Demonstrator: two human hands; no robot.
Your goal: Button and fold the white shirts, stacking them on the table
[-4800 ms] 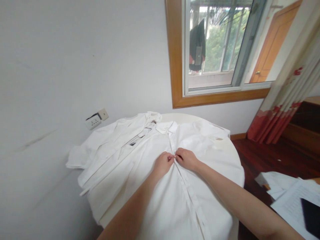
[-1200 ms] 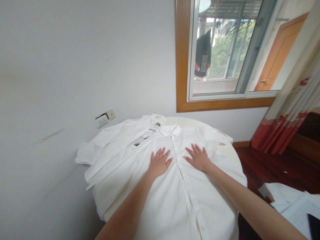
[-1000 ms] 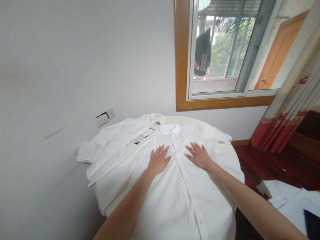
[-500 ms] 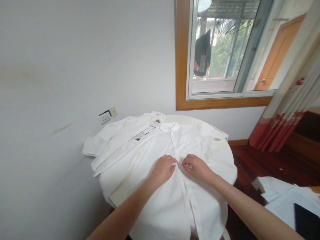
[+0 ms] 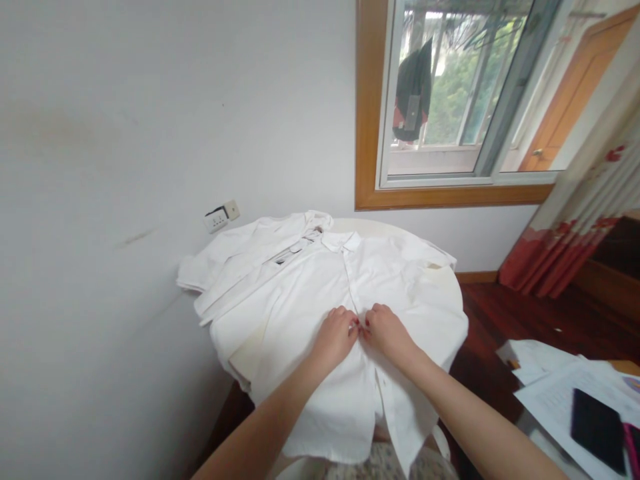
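A white button-up shirt point(image 5: 310, 293) lies front up on a small round white table point(image 5: 447, 280), its collar toward the wall and its hem hanging over the near edge. My left hand point(image 5: 336, 335) and my right hand point(image 5: 384, 331) meet at the shirt's front placket, about halfway down. Both hands have their fingers curled and pinch the placket fabric between fingertips. A second white shirt point(image 5: 235, 257) lies under the first, sticking out at the left.
A white wall with a socket point(image 5: 221, 215) stands behind the table. A wood-framed window point(image 5: 440, 100) is at the upper right, a red-and-cream curtain point(image 5: 575, 220) beside it. Papers point(image 5: 555, 393) and a dark phone point(image 5: 595, 430) lie at the lower right.
About a second ago both hands lay flat and spread on the shirt's chest. They have drawn back toward me and closed on the placket, lower down. The camera view has shifted.
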